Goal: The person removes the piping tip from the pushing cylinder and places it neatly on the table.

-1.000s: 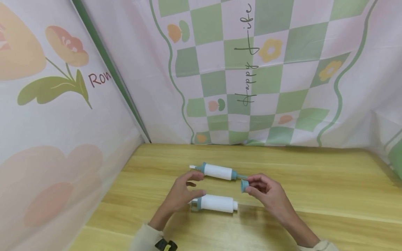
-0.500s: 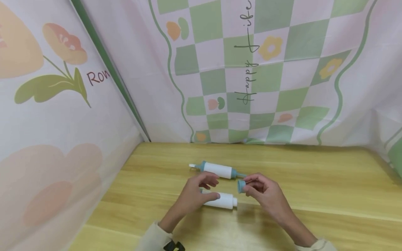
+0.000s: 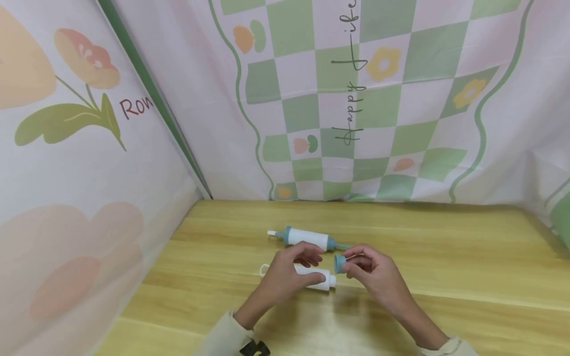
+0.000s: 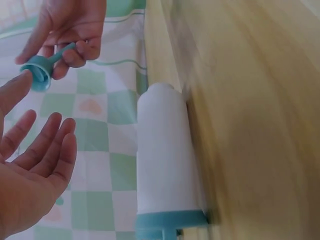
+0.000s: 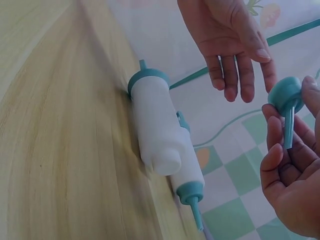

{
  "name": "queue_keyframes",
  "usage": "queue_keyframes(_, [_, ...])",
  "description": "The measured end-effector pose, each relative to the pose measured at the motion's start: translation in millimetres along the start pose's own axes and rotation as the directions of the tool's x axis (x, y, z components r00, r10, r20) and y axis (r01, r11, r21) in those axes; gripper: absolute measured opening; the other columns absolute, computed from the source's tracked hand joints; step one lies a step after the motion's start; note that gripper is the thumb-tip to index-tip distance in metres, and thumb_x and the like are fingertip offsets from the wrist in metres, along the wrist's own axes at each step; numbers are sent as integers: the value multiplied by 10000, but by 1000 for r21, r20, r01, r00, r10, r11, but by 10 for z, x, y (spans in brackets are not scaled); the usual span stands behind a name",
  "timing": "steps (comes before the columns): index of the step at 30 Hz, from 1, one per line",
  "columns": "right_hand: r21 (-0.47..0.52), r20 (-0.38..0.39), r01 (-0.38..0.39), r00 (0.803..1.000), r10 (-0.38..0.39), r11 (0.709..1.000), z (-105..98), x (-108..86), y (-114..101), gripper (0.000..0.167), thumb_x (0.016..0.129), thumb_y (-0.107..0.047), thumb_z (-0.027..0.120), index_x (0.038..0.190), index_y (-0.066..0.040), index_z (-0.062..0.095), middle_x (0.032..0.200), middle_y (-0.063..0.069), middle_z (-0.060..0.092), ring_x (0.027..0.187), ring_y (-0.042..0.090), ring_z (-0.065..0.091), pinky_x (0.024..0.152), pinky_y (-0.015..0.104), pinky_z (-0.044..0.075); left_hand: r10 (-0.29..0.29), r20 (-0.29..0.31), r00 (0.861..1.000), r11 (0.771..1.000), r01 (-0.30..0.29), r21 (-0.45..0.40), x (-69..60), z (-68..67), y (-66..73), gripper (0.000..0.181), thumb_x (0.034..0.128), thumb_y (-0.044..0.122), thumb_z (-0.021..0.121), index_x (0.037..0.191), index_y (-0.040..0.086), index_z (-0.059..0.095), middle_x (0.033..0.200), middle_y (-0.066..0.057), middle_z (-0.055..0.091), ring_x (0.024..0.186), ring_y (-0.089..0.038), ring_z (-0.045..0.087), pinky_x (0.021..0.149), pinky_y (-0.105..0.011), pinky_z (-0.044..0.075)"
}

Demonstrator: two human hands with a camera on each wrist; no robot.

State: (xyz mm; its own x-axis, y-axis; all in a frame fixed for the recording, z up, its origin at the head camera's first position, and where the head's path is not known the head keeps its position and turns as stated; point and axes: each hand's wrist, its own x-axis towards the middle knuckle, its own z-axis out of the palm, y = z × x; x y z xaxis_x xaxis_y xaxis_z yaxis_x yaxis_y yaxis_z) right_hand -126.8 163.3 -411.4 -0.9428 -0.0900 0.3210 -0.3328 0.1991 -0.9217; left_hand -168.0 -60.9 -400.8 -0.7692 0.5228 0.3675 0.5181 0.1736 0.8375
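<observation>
My right hand (image 3: 378, 279) pinches a teal nozzle cap (image 3: 340, 264) by its thin spout, its wide hollow end turned toward my left hand (image 3: 287, 274). The left hand is held with fingers spread and relaxed, holding nothing, a small gap from the cap in the head view. Below the left hand lies a white squeeze bottle (image 4: 165, 150) on its side, its bare neck toward the right and a teal collar (image 4: 170, 221) at its other end. In the head view the left hand covers much of this bottle.
A second white squeeze bottle (image 3: 307, 238), with a teal nozzle attached, lies farther back on the wooden table (image 3: 445, 257). Behind the table hangs a green-and-white checked cloth (image 3: 374, 104). Another printed cloth (image 3: 80, 173) stands along the left side.
My left hand has moved right, over the nearer bottle and closer to the cap. The right hand has shifted the cap slightly left.
</observation>
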Motion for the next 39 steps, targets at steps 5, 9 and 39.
queue_keyframes(5, [2, 8, 7, 1000, -7, 1000, 26, 7, -20, 194, 908, -16, 709, 1083, 36, 643, 866, 67, 732, 716, 159, 666, 655, 290, 562, 25, 16, 1000, 1000, -25, 5, 41, 41, 21, 419, 797, 81, 847, 1161, 26, 647, 1010, -79, 702, 907, -256, 680, 832, -303, 551])
queue_keyframes(9, [-2, 8, 8, 1000, -8, 1000, 48, 10, -33, 189, 906, -25, 714, 1074, 29, 647, 855, 57, 732, 708, 155, 663, 643, 291, 556, 16, 21, 1000, 1000, -16, -12, 48, 70, 44, 415, 799, 94, 847, 1161, 35, 652, 1021, -127, 702, 903, -240, 681, 830, -312, 555])
queue_keyframes(39, [15, 9, -8, 1000, 8, 1000, -15, -79, 49, 196, 981, -71, 638, 1163, -1, 635, 972, 92, 698, 893, 228, 678, 785, 275, 558, 9, -59, 998, 998, -13, -57, 40, 17, 104, 334, 831, 21, 801, 1135, 33, 662, 996, -44, 704, 892, -194, 672, 816, -349, 563])
